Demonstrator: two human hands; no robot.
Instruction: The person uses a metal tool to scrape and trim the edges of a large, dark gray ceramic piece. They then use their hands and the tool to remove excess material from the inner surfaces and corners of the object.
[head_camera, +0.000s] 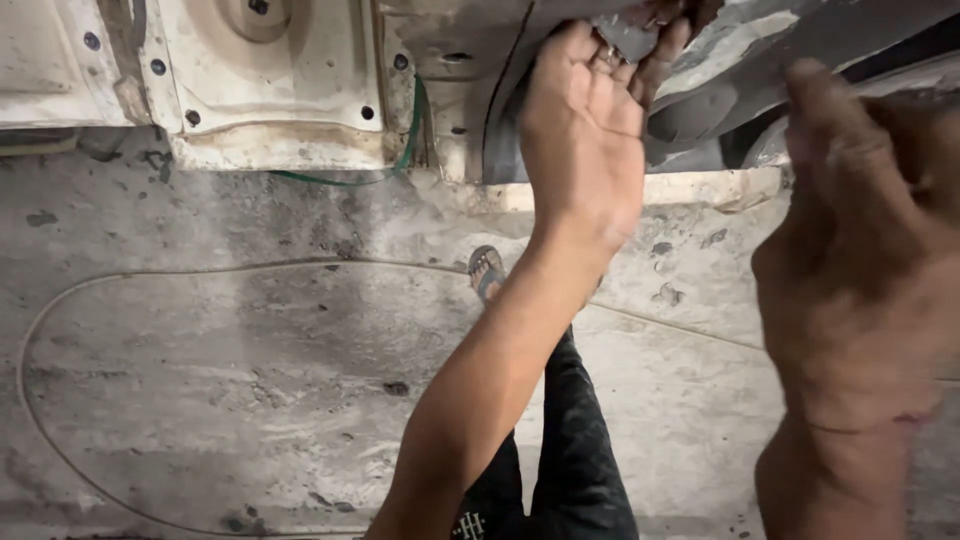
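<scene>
Your left hand (585, 130) pinches the edge of a grey metal panel (730, 60) at the car underbody's (270, 90) top edge; your right hand (860, 280) reaches alongside, its grip unclear. The panel remains attached.

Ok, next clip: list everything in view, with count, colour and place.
metal panel: one, off-white and dirty, with dark bolts, top left
dark metal part: one, grey, scuffed, top right
green wire: one, hanging below the panel's edge
thin cable: one, pale, looped across the floor
concrete floor: grey, stained, fills the lower frame
sandalled foot: one, centre, above a black trouser leg
left hand: raised, fingers at the grey part's edge
right hand: raised at the right edge, blurred
</scene>
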